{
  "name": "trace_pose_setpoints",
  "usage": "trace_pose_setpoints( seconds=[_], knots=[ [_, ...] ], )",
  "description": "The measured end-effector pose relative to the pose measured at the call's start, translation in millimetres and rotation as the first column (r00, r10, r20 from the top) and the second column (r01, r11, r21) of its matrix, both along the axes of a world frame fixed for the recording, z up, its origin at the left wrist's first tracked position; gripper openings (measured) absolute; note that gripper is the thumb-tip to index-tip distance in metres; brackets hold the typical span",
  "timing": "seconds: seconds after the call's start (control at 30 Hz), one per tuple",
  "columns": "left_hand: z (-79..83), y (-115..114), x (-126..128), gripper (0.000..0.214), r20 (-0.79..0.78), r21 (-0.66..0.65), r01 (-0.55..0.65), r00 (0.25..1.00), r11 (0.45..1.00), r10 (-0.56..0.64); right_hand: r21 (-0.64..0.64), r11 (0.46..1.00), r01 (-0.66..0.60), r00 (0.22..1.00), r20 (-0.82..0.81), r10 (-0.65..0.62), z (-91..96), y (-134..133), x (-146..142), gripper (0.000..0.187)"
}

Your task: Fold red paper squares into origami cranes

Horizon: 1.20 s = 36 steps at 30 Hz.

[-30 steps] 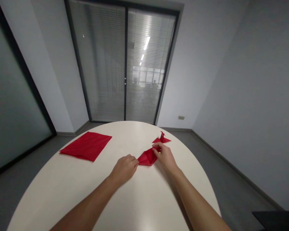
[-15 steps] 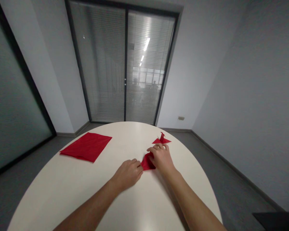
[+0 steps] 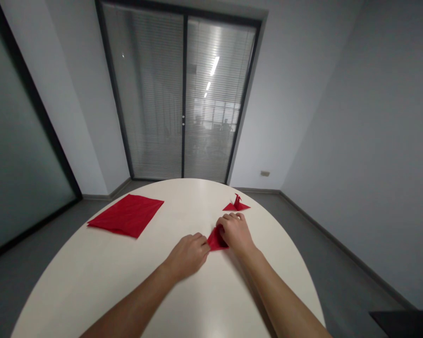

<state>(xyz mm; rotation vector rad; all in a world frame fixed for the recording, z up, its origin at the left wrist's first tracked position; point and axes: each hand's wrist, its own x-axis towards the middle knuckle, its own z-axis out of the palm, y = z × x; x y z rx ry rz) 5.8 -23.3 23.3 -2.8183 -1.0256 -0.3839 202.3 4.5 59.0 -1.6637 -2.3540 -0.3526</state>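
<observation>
A small folded sheet of red origami paper [image 3: 216,240] lies on the white table between my hands. My left hand [image 3: 190,253] is closed, its fingertips pinching the paper's left corner. Over the right side of the paper, my right hand [image 3: 235,232] has its fingers curled on the upper fold, and the hand covers part of the sheet. That fold stands a little raised, with a dark hollow under it. Just beyond my right hand sits a finished red paper crane [image 3: 237,204] with its wings spread.
Larger red paper [image 3: 127,216] lies flat at the left of the round white table [image 3: 155,300]. Beyond the table's far edge are glass doors [image 3: 183,94] with blinds. A dark object [image 3: 403,324] shows at the lower right.
The fingers of my right hand have curled in more and drawn slightly nearer along the paper. My left hand has stayed nearly still at the corner.
</observation>
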Motion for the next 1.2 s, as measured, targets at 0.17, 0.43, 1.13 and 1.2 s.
trace_pose_setpoints(
  seconds=[0.17,0.43,1.13,1.2],
  knots=[
    [3.1,-1.8,-1.3,0.015,-0.001,-0.009,-0.029,1.000,1.000,0.029,-0.030,0.999,-0.026,0.996,-0.083,0.023,4.4,-3.5,3.1,0.023],
    [3.4,-1.4,-3.8,0.016,0.035,-0.049,-0.084,0.996,0.995,0.086,-0.031,0.995,-0.094,0.949,-0.304,0.081,1.5,-0.6,16.5,0.031],
    [6.4,0.0,-4.5,0.021,0.025,-0.081,-0.247,0.968,0.966,0.250,-0.106,0.978,-0.182,0.548,-0.837,0.011,-27.8,25.0,44.5,0.031],
    [6.0,1.1,-4.5,0.025,0.036,-0.086,-0.280,0.958,0.956,0.283,-0.154,0.956,-0.251,0.520,-0.854,-0.002,-28.8,23.2,44.5,0.036]
  ],
)
